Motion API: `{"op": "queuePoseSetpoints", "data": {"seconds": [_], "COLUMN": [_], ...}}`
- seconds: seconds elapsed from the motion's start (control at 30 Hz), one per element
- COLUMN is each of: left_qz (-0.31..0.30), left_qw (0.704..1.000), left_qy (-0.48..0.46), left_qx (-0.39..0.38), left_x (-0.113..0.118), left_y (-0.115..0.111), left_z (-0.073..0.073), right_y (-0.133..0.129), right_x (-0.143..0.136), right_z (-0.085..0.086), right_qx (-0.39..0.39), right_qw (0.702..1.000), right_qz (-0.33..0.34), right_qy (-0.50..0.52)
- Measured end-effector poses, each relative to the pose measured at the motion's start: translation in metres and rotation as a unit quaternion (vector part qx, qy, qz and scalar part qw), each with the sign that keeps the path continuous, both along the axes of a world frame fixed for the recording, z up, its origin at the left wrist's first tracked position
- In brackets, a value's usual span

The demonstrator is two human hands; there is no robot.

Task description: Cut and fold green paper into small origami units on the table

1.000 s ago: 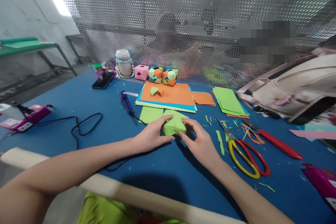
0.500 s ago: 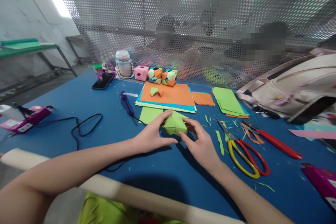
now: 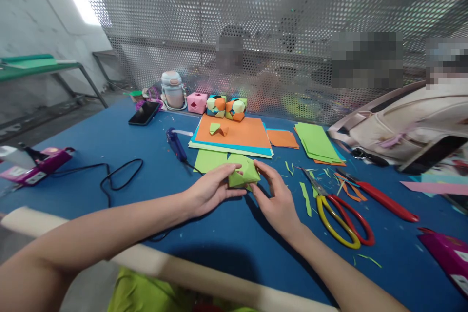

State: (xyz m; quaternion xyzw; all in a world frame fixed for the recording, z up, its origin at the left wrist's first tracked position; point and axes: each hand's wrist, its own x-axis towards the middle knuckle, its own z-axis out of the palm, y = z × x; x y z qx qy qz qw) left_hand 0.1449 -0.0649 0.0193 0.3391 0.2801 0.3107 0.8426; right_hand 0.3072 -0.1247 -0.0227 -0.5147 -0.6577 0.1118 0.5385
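Note:
A green folded paper piece [image 3: 244, 173] is held between my two hands, just above the blue table [image 3: 204, 239]. My left hand [image 3: 210, 187] grips its left side, thumb on top and fingers beneath. On its right side, the fingertips of my right hand [image 3: 276, 197] pinch it. Green paper sheets [image 3: 210, 160] lie flat behind my left hand. Farther back is an orange sheet [image 3: 248, 132] on a stack, with a small green and orange folded piece [image 3: 218, 129] resting on it.
Scissors [image 3: 338, 209] with yellow and red handles, a red-handled tool [image 3: 389, 201] and paper scraps lie at the right. A purple glue gun [image 3: 176, 144] with a cable is at the left. Paper cubes [image 3: 216, 106], a bottle [image 3: 173, 90] and a bag [image 3: 413, 114] stand behind.
The green folded piece has turned between my hands and shows a different face. My left thumb and fingers have closed in around its left side.

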Motion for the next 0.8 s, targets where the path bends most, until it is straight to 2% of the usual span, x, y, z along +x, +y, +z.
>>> {"op": "queuePoseSetpoints", "data": {"seconds": [0.13, 0.23, 0.33, 0.47, 0.67, 0.8], "left_qz": [0.032, 0.045, 0.048, 0.06, 0.044, 0.02], "left_qw": [0.999, 0.999, 0.997, 0.997, 0.998, 0.999], "left_qy": [0.002, 0.01, 0.02, 0.028, 0.025, 0.008], "left_qx": [-0.008, 0.019, 0.051, 0.049, -0.027, -0.05], "left_x": [0.001, 0.002, 0.002, 0.002, 0.004, 0.004], "left_y": [-0.001, 0.0, 0.001, -0.001, -0.006, -0.008], "left_z": [0.002, 0.0, -0.001, -0.002, 0.002, 0.007], "right_y": [-0.002, -0.005, -0.007, -0.006, -0.007, -0.008], "right_x": [-0.006, -0.011, -0.013, -0.016, -0.017, -0.017], "right_z": [0.001, 0.008, 0.015, 0.018, 0.017, 0.016], "right_qx": [-0.036, -0.09, -0.128, -0.134, -0.115, -0.116], "right_qw": [0.991, 0.964, 0.938, 0.926, 0.919, 0.919], "right_qz": [0.053, 0.099, 0.098, 0.064, 0.078, 0.091], "right_qy": [0.12, 0.23, 0.306, 0.347, 0.369, 0.367]}}
